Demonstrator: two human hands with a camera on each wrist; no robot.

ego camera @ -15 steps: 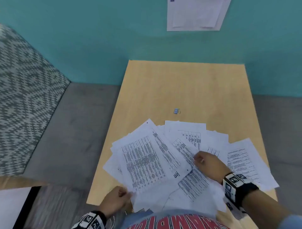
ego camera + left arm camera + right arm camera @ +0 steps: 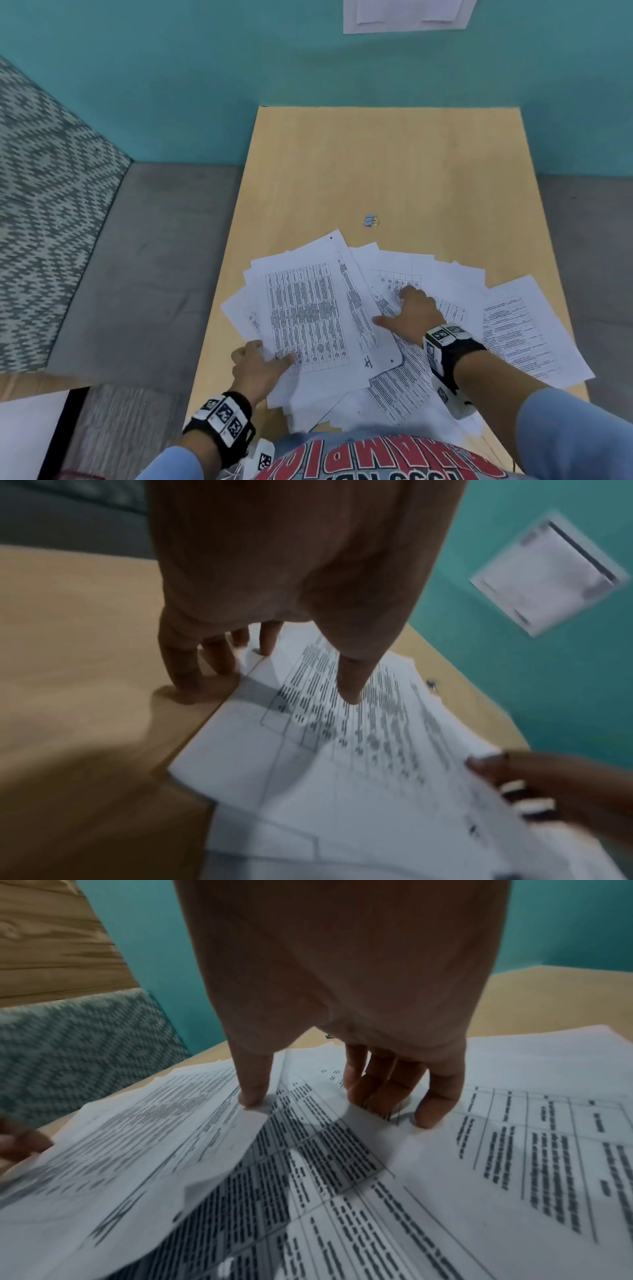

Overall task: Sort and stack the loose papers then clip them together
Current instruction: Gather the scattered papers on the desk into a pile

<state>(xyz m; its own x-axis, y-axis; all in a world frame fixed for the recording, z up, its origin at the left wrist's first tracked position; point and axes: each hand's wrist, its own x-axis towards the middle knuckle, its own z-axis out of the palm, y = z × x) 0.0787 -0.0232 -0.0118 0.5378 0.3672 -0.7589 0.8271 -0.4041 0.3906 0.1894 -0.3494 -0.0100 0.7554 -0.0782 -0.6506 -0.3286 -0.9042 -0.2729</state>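
Several loose printed papers lie fanned over the near half of a light wooden table. The top sheet, printed with a table, lies almost upright on the left of the heap. My left hand pinches its near left edge, thumb on top and fingers at the edge. My right hand rests spread on the sheets to the right, with its fingertips and thumb pressing the paper down. A small blue binder clip lies alone just beyond the papers.
The table's left edge runs close to my left hand. A grey seat and a patterned cushion lie to the left. A teal wall with a pinned sheet stands behind the table.
The top sheet has turned more upright and slid away from me. My left thumb now reaches onto it. My right hand has moved further out over the papers and spread.
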